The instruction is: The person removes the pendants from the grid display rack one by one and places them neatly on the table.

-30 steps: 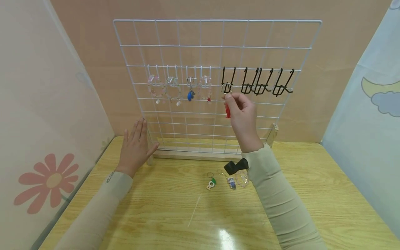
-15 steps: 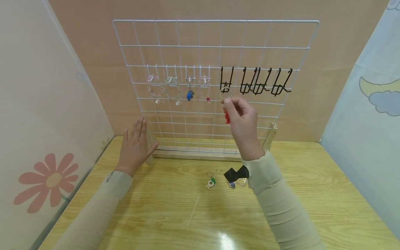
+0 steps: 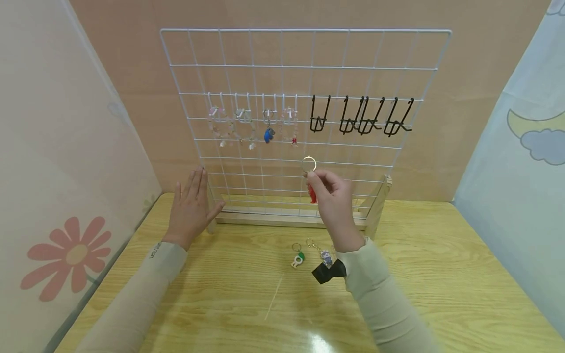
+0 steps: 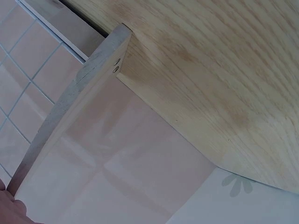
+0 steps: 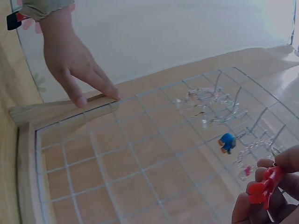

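Observation:
In the head view my right hand (image 3: 334, 203) pinches a red keychain (image 3: 313, 194) by its base, the metal ring standing up above the fingertips. The ring is in front of the lower part of the white wire grid rack (image 3: 282, 65), below the black hooks (image 3: 318, 122). The right wrist view shows the red figure (image 5: 264, 189) dangling against the curled fingers. My left hand (image 3: 189, 208) rests with straight fingers on the left wooden side support (image 4: 79, 98) of the rack. On white hooks hang beaded bracelets (image 3: 220, 128) and a blue figure keychain (image 3: 269, 135).
On the wooden table (image 3: 220, 294) lie a green-and-white keychain (image 3: 297, 259) and a keychain with a purple-grey figure (image 3: 326, 257), partly behind the black bow (image 3: 328, 271) at my right cuff. More black hooks (image 3: 371, 120) stick out at the grid's right. Fabric walls stand on both sides.
My right hand has come down and slightly left from the leftmost black hook, carrying the red keychain with it. That hook hangs bare now. The left hand has stayed put.

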### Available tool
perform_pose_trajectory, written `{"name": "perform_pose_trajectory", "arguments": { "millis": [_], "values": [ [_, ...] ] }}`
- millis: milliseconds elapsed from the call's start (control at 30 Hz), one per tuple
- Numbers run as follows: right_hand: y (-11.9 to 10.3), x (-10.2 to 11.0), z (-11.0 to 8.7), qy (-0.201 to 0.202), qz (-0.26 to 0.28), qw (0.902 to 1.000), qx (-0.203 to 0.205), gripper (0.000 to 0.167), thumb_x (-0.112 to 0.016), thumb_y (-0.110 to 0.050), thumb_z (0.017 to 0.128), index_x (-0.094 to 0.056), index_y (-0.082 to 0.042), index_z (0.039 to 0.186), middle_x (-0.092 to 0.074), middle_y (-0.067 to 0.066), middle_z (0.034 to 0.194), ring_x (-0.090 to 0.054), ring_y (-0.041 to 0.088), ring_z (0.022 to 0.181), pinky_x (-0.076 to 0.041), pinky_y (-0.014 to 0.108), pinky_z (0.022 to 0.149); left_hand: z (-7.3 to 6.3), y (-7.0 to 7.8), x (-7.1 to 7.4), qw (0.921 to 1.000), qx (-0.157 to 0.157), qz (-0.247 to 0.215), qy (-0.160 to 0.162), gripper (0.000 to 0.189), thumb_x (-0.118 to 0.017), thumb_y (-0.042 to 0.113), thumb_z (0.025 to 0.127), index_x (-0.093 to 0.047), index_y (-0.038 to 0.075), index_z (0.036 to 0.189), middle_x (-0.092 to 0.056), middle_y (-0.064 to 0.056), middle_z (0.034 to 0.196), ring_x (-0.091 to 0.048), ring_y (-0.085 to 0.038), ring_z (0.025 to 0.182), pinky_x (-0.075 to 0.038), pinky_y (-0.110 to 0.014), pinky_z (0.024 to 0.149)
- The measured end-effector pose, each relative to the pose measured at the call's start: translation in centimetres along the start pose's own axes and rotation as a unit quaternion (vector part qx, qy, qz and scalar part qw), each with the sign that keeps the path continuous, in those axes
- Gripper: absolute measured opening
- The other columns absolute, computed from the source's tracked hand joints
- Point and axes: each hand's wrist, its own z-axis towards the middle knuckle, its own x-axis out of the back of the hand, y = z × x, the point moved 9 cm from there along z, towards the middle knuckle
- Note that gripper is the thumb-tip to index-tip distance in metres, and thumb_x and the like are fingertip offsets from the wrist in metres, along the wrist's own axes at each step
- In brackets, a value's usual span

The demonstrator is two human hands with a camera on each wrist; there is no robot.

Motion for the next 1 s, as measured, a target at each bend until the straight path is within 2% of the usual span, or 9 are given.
{"name": "perform_pose_trajectory", "arguments": {
  "millis": [333, 467, 700, 833, 1000],
  "values": [
    [5.0, -1.6, -2.6, -0.018, 0.033, 0.9946, -0.097, 0.021, -0.065, -0.020, 0.101, -0.073, -0.001, 0.097, -0.068, 0.004, 0.088, -0.055, 0.018, 0.077, -0.046, 0.025, 0.066, -0.1, 0.0, -0.1, 1.0000, -0.001, 0.000, -0.001, 0.096, -0.052, 0.052, 0.103, 0.003, 0.000, 0.161, -0.003, -0.021, 0.169, -0.001, -0.031, 0.156, -0.004, -0.063, 0.121],
    [6.7, -2.4, -3.6, -0.026, 0.042, 0.9904, -0.129, 0.021, -0.066, -0.020, 0.100, -0.074, -0.001, 0.095, -0.066, 0.004, 0.083, -0.054, 0.019, 0.073, -0.047, 0.027, 0.067, -0.1, 0.0, -0.1, 1.0000, 0.001, 0.002, 0.003, 0.097, -0.052, 0.054, 0.102, 0.003, 0.000, 0.161, -0.005, -0.021, 0.169, -0.003, -0.031, 0.156, -0.006, -0.064, 0.121],
    [9.8, -3.7, -5.1, -0.039, 0.044, 0.9832, -0.173, 0.020, -0.067, -0.019, 0.100, -0.077, -0.002, 0.095, -0.070, 0.003, 0.084, -0.059, 0.024, 0.075, -0.049, 0.026, 0.066, 0.0, -0.1, -0.1, 0.9999, 0.002, 0.002, 0.010, 0.097, -0.053, 0.053, 0.102, 0.002, 0.000, 0.161, -0.005, -0.021, 0.169, -0.003, -0.032, 0.156, -0.008, -0.064, 0.121],
    [11.4, -4.4, -5.8, -0.045, 0.047, 0.9774, -0.202, 0.017, -0.068, -0.017, 0.099, -0.077, -0.002, 0.093, -0.073, 0.001, 0.088, -0.060, 0.018, 0.072, -0.051, 0.024, 0.063, 0.0, -0.1, -0.1, 0.9999, 0.001, 0.002, 0.012, 0.098, -0.054, 0.054, 0.101, 0.002, 0.000, 0.161, -0.007, -0.021, 0.169, -0.004, -0.032, 0.156, -0.009, -0.064, 0.121],
    [12.7, -4.8, -6.6, -0.044, 0.022, 0.9735, -0.223, 0.017, -0.068, -0.014, 0.097, -0.076, 0.000, 0.092, -0.071, 0.006, 0.083, -0.062, 0.014, 0.068, -0.054, 0.026, 0.062, 0.0, -0.1, -0.1, 1.0000, 0.003, 0.002, 0.006, 0.096, -0.051, 0.054, 0.102, 0.003, 0.000, 0.161, -0.004, -0.020, 0.169, -0.002, -0.031, 0.156, -0.010, -0.064, 0.120]
  ]
}}
